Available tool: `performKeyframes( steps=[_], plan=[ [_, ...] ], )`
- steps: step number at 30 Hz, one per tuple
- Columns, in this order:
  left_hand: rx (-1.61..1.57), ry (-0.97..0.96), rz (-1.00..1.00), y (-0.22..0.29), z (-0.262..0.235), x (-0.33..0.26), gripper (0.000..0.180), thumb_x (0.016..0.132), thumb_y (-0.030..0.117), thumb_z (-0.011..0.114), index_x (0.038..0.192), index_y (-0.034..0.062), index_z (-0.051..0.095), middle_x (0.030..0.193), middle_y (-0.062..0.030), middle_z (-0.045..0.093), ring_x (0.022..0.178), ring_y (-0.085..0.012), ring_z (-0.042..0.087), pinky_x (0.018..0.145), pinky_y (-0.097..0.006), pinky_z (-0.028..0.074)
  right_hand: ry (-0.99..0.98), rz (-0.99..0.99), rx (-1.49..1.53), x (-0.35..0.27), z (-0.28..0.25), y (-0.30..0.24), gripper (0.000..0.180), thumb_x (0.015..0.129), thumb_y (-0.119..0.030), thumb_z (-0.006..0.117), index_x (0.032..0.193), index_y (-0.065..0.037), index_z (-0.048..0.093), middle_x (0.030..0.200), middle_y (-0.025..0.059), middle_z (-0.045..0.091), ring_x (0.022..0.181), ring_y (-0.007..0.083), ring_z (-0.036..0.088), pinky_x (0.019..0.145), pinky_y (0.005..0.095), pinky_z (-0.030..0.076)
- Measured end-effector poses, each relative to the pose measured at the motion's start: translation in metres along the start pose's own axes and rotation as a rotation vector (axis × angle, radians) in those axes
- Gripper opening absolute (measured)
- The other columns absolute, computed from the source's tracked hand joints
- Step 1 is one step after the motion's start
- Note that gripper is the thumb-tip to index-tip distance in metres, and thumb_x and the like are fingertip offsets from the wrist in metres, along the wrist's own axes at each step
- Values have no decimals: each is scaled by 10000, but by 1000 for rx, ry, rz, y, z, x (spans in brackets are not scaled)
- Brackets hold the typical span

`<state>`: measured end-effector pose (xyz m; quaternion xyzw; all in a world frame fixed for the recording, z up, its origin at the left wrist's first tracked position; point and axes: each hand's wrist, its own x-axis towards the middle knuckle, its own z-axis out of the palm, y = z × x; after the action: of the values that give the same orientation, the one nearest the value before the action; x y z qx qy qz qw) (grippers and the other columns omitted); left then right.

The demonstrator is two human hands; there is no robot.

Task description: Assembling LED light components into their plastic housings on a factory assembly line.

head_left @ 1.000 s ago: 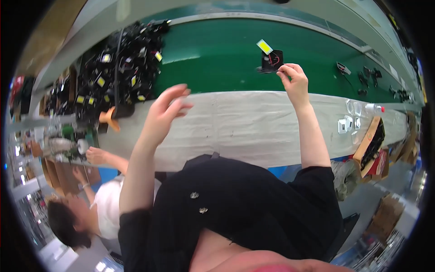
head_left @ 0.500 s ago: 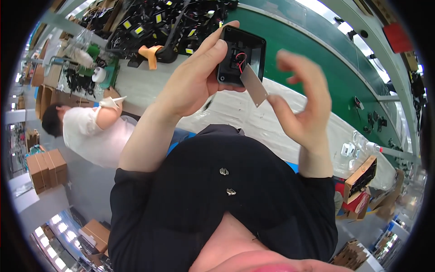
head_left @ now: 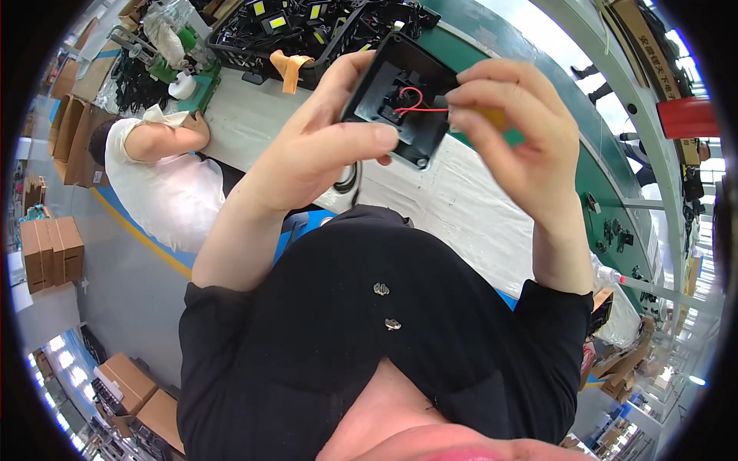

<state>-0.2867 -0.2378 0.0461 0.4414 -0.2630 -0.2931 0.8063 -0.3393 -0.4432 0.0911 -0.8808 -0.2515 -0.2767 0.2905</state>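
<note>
My left hand (head_left: 307, 150) grips an open black plastic housing (head_left: 377, 92) by its left side, with the thumb over the near rim. Black parts sit inside it. From them a red wire (head_left: 419, 109) loops up and stretches across to my right hand (head_left: 530, 127). The thumb and fingers of that hand are pinched at the housing's right edge. A blurred yellow patch (head_left: 493, 117) shows between them, apparently on a small plate, mostly hidden by the fingers.
Black crates (head_left: 296, 46) of lamps with yellow squares stand at the far left, an orange cloth strip (head_left: 290, 71) over the rim. A white sheet (head_left: 400, 184) covers the near bench beside a green surface (head_left: 453, 46). Someone in white (head_left: 165, 180) works at left.
The thin plate, which hung tilted over the housing's near edge, is now pinched in my right hand and drawn right. The red wire is pulled out toward it. The housing has tilted.
</note>
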Motion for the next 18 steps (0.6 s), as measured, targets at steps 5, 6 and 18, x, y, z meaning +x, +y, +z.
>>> performKeyframes(
  steps=[5, 6, 18],
  plan=[
    [8, 81, -6, 6, -7, -7, 606, 824, 141, 573, 1359, 30, 311, 1050, -48, 569, 895, -97, 548, 702, -252, 452, -150, -155, -173, 0, -9, -8, 350, 644, 29, 723, 982, -36, 661, 925, 88, 598, 811, 198, 596, 645, 264, 490],
    [58, 133, 5, 7, -7, -7, 577, 836, 152, 556, 1350, 29, 323, 1038, -46, 572, 890, -92, 549, 692, -249, 454, -167, -195, -214, -1, -9, -8, 361, 635, 25, 729, 984, -39, 661, 911, 85, 600, 796, 207, 593, 638, 277, 485],
    [65, 218, 74, -2, -2, 25, 323, 903, 180, 523, 1182, 45, 434, 959, -74, 592, 838, -151, 618, 677, -306, 537, -168, -55, -84, 17, -13, -11, 223, 623, -3, 732, 793, -49, 594, 865, 68, 587, 780, 220, 567, 666, 298, 452]
  ],
)
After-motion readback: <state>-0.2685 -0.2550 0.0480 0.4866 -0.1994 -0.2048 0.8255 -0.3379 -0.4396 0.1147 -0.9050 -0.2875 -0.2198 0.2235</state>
